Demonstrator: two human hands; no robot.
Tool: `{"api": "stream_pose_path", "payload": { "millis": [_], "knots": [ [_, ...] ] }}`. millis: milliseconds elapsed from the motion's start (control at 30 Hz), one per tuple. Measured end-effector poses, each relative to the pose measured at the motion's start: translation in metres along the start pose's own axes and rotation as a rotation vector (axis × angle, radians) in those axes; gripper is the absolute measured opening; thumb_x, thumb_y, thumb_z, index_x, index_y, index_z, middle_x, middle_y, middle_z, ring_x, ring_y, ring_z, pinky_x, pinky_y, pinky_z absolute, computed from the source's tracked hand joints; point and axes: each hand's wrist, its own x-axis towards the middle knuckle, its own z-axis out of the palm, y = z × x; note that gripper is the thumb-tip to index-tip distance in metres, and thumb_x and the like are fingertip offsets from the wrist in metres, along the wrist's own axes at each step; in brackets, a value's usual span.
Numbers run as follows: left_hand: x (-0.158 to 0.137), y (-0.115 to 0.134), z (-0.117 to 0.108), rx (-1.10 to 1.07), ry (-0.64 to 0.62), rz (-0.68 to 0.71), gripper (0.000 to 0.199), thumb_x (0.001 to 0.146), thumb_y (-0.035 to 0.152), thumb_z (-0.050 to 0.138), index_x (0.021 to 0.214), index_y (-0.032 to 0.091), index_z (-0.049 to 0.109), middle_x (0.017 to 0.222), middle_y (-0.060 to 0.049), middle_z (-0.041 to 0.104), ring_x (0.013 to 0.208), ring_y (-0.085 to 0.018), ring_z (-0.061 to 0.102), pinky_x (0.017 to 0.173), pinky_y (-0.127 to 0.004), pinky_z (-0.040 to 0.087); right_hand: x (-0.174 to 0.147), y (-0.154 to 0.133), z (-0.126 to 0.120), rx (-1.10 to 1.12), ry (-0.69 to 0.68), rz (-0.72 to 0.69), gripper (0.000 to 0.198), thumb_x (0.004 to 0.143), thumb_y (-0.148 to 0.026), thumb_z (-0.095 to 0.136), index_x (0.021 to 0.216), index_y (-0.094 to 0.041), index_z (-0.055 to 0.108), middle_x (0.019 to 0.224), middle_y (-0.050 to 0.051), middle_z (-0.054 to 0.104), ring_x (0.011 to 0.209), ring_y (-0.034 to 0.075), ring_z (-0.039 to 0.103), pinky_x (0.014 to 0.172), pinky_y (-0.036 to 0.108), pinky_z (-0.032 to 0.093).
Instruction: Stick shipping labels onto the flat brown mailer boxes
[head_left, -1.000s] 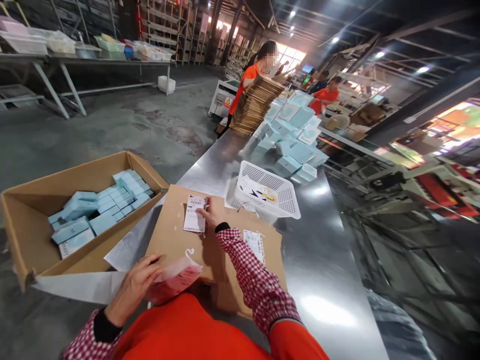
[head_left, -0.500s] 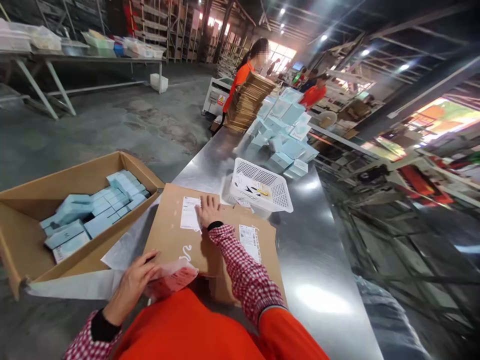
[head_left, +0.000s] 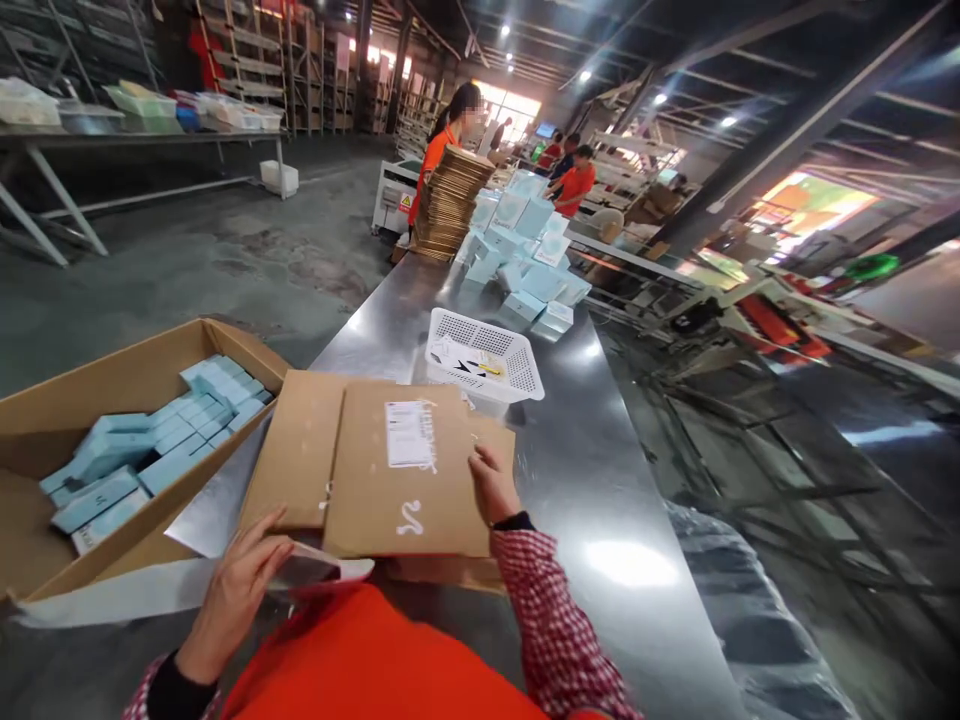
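A labelled flattened cardboard box (head_left: 442,490) lies over another flattened box (head_left: 300,430) on the metal table. My right hand (head_left: 493,485) is closed at the right edge of the labelled box, with its fingers curled over that edge. Near the front left corner of the cardboard is my left hand (head_left: 236,590), its fingers drawn together at a thin plastic bag (head_left: 334,567). The bag droops toward my body, and part of that grip is hidden. Another piece of cardboard (head_left: 499,445) shows beneath, on the right.
A white plastic basket (head_left: 525,365) holding small items stands behind the cardboard. Light-blue boxes (head_left: 525,250) and stacked flat cardboard (head_left: 454,200) are farther back, beside a person in orange (head_left: 435,150). At left, an open carton (head_left: 112,370) contains light-blue boxes.
My right hand has gone from lying flat on the left part of the labelled box to its right edge. The labelled box has shifted right, uncovering the box below. My left hand stays by the bag.
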Motion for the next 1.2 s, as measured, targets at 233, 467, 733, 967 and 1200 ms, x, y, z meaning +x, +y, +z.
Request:
{"api": "stream_pose_path", "payload": {
  "millis": [233, 467, 733, 967, 1200],
  "knots": [
    [0.003, 0.051, -0.052, 0.096, 0.139, 0.089, 0.028, 0.092, 0.035, 0.045, 0.094, 0.019, 0.068, 0.105, -0.007, 0.071, 0.104, -0.020, 0.064, 0.099, -0.038, 0.047, -0.001, 0.005, -0.120, -0.410, 0.179, 0.049, 0.062, 0.056, -0.048, 0.071, 0.105, -0.012, 0.061, 0.116, 0.021, 0.061, 0.113, 0.037, 0.054, 0.098, 0.052, 0.040],
    [0.001, 0.140, -0.091, 0.243, 0.291, 0.105, 0.021, 0.090, 0.026, 0.047, 0.092, 0.018, 0.066, 0.099, -0.005, 0.072, 0.098, -0.018, 0.064, 0.094, -0.032, 0.048, -0.120, -0.024, 0.094, 0.027, -1.059, -0.413, 0.086, 0.057, -0.053, 0.079, 0.131, -0.022, 0.048, 0.135, 0.010, 0.050, 0.123, 0.025, 0.047, 0.105, 0.038, 0.036],
    [-0.021, 0.119, -0.094, 0.389, 0.359, -0.101, 0.044, 0.089, 0.045, 0.049, 0.123, 0.018, 0.052, 0.129, -0.011, 0.055, 0.125, -0.028, 0.046, 0.107, -0.048, 0.033, -0.163, -0.020, 0.141, 0.057, -1.022, -0.455, 0.032, 0.080, -0.048, 0.062, 0.082, -0.017, 0.069, 0.077, 0.001, 0.063, 0.073, 0.015, 0.056, 0.071, 0.027, 0.045],
    [-0.022, 0.105, -0.053, 0.006, 0.075, -0.214, 0.035, 0.082, 0.050, 0.056, 0.104, 0.023, 0.059, 0.099, -0.003, 0.069, 0.088, -0.019, 0.067, 0.075, -0.027, 0.055, -0.153, -0.029, 0.141, 0.001, -0.833, -0.381, 0.029, 0.079, -0.045, 0.064, 0.086, -0.016, 0.064, 0.075, 0.000, 0.058, 0.068, 0.013, 0.052, 0.065, 0.024, 0.045],
    [0.006, 0.075, -0.050, -0.032, 0.134, -0.201, 0.045, 0.084, 0.059, 0.048, 0.107, 0.023, 0.060, 0.093, -0.003, 0.073, 0.080, -0.017, 0.070, 0.065, -0.022, 0.056, -0.138, -0.041, 0.150, -0.006, -0.662, -0.616, 0.024, 0.087, -0.039, 0.057, 0.086, -0.019, 0.070, 0.080, 0.004, 0.066, 0.079, 0.015, 0.059, 0.075, 0.027, 0.048]
  ]
}}
